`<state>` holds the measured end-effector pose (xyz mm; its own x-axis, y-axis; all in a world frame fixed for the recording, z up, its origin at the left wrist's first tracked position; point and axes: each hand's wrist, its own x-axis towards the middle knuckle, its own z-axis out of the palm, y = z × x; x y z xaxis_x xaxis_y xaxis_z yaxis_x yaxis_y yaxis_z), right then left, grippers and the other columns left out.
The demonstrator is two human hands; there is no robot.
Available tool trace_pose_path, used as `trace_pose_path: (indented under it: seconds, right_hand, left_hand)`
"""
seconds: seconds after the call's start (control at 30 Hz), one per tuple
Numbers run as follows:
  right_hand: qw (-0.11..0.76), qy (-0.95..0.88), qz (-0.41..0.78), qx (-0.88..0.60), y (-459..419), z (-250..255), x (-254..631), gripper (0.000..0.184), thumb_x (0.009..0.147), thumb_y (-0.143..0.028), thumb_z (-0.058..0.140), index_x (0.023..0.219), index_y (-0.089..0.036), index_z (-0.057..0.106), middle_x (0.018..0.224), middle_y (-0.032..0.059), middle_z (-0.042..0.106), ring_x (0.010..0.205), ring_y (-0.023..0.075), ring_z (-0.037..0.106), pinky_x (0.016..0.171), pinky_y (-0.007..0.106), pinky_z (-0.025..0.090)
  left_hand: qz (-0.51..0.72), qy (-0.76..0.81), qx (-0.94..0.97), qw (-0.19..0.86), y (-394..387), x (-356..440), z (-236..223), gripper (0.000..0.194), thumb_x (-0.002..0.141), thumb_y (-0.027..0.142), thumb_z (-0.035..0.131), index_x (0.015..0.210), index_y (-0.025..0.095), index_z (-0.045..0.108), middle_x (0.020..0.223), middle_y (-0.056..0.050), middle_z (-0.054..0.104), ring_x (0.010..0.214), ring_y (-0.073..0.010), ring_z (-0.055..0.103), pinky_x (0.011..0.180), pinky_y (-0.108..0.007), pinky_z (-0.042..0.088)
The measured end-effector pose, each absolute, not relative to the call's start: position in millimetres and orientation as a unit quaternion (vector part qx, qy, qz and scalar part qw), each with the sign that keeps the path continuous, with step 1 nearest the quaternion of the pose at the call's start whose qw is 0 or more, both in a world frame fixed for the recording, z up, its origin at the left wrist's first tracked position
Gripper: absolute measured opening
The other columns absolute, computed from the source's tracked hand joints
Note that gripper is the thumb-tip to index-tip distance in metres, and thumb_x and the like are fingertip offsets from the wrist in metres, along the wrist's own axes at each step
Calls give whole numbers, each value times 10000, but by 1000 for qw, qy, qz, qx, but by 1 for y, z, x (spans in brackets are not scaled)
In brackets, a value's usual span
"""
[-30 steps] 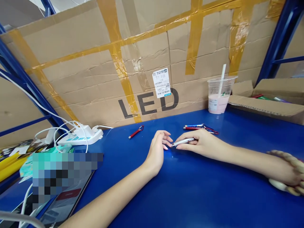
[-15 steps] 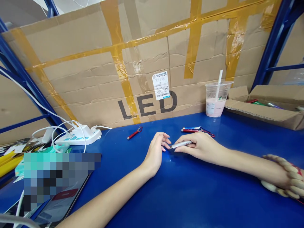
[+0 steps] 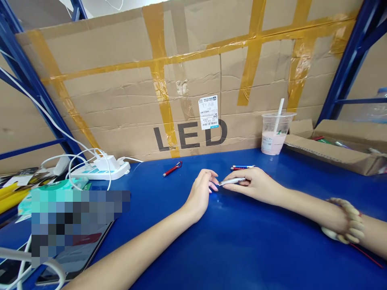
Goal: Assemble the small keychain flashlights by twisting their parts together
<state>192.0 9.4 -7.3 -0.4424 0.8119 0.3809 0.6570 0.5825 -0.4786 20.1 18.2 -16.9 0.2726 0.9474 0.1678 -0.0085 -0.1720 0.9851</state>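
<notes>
A slim silver penlight is pinched between the thumb and fingers of my right hand, its tip pointing left. Close to that tip is my left hand, palm turned toward it, fingers loosely bent and apart with nothing in them. The fingers of the left hand look pinkish near the tip, and a pale bright spot shows on the blue table below. Behind my right hand lie a blue penlight and a red one, partly hidden. Another red penlight with a clip lies further left.
A plastic cup with pink drink and a straw stands at the back right, beside an open cardboard box. At left are a white power strip with cables and a dark phone. A large cardboard sheet rises behind.
The view has shifted slightly. Both hands keep nearly the same pose, and the silver penlight stays in my right hand, its tip near the left fingers.
</notes>
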Motion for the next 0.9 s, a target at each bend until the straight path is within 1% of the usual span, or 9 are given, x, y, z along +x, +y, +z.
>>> trace_pose_path:
  seconds: [0.17,0.3,0.43,0.57,0.73,0.8,0.9]
  right_hand:
    - [303,-844,127,-423,8,-6,191,315,785,-458,490,880,-215,666,828,7,678,705,150,599,607,235,440]
    - [319,-845,104,-417,7,-5,190,308,780,-455,503,884,-221,674,766,-5,679,635,135,590,549,224,416]
    - [336,-841,84,-416,7,-5,191,303,779,-441,514,909,-220,676,747,-6,681,589,122,576,511,214,391]
    - [328,-852,62,-403,4,-4,190,287,791,-432,505,878,-223,681,730,-10,680,529,96,536,498,207,370]
    - [312,-871,29,-378,0,-3,187,298,798,-436,498,836,-206,684,631,-11,654,468,83,459,474,208,346]
    - [319,-874,28,-365,0,-3,187,293,799,-428,502,861,-205,682,664,-6,667,467,80,463,483,206,361]
    - [347,-872,27,-343,0,-2,187,278,795,-410,521,892,-202,679,746,8,693,494,84,515,514,202,395]
  left_hand:
    - [469,389,604,514,19,20,-17,207,811,251,294,778,165,479,681,7,512,583,-93,489,553,-208,325]
    - [466,389,610,510,19,20,-17,209,807,268,298,774,171,480,685,6,503,594,-102,490,555,-211,328]
    - [459,387,621,504,19,20,-17,210,803,278,302,762,173,479,683,10,490,595,-104,489,563,-216,330]
    - [457,386,623,504,18,20,-16,208,804,275,296,764,171,471,682,10,486,597,-104,489,565,-219,325]
    - [457,392,623,500,17,21,-15,206,803,265,291,761,171,470,672,9,508,605,-102,478,570,-215,328]
    - [457,393,625,496,16,21,-14,206,802,262,290,760,174,472,669,12,508,603,-100,477,571,-213,329]
    - [454,392,632,490,17,21,-15,215,803,266,284,755,173,471,673,12,498,606,-102,483,571,-215,332]
